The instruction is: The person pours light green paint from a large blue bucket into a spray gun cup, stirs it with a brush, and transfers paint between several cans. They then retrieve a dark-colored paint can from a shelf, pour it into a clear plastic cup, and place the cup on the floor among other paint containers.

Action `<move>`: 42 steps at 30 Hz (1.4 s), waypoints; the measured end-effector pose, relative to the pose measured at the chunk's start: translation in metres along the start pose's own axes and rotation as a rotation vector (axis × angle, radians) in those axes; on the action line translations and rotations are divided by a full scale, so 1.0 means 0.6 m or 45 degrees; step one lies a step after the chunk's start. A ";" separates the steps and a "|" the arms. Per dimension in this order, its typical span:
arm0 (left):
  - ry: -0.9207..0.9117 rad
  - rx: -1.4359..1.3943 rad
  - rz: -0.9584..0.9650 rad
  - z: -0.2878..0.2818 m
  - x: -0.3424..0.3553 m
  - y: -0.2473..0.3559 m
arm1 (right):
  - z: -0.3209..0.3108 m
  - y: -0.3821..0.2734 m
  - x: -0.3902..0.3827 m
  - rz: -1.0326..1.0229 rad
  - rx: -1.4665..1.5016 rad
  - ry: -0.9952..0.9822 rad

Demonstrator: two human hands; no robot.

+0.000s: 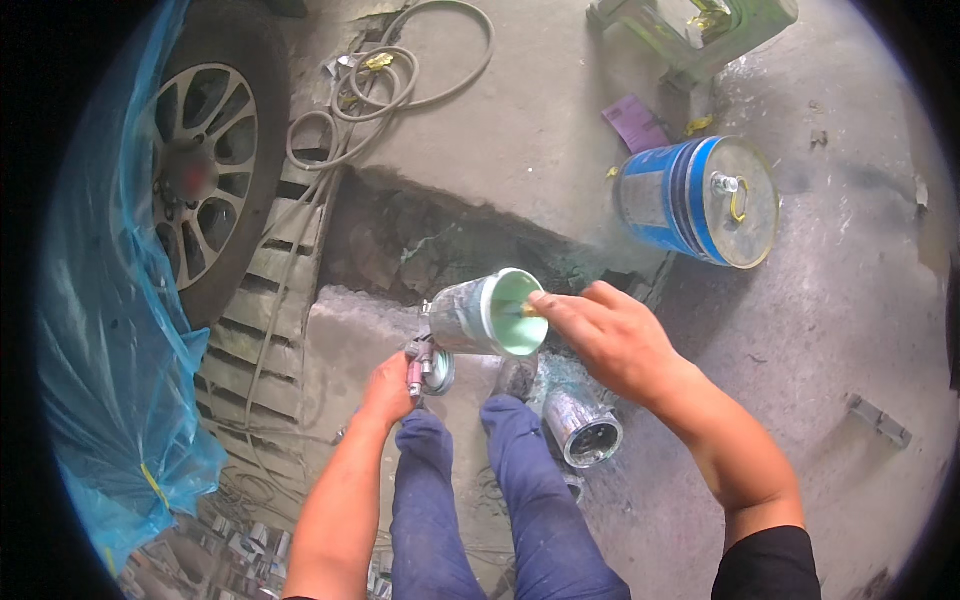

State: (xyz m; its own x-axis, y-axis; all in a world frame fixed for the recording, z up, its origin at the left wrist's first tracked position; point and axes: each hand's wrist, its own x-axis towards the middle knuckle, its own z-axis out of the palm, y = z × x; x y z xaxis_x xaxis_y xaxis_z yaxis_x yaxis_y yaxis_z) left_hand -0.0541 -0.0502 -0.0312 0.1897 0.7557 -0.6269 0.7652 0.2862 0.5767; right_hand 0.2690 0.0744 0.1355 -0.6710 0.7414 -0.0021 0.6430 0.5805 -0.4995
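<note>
My left hand is closed around a metal spray gun, in the middle of the view. Fixed to the gun, a paint cup lies tilted with its open mouth toward my right hand. Pale green covers the inside of its wall. My right hand reaches to the cup's rim, fingers pinched on a small yellowish piece that goes into the mouth; its far end is hidden, so I cannot tell its kind. Below the cup, a paint-smeared metal can stands beside my foot.
A blue-and-silver drum lies to the right, near a green plastic stool. Beyond my hands is a broken pit in the concrete. Hose coils lie far left, beside a car wheel and blue plastic sheeting.
</note>
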 end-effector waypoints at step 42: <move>0.200 0.079 0.258 0.007 -0.007 0.041 | -0.085 0.004 -0.092 0.109 0.007 0.002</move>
State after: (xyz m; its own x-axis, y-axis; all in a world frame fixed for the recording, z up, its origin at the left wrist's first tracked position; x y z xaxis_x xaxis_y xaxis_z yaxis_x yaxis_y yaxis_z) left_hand -0.0336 -0.0491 -0.0164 0.2492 0.8775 -0.4098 0.7586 0.0862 0.6458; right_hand 0.3264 0.0521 0.1784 -0.6130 0.7889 -0.0436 0.6961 0.5131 -0.5022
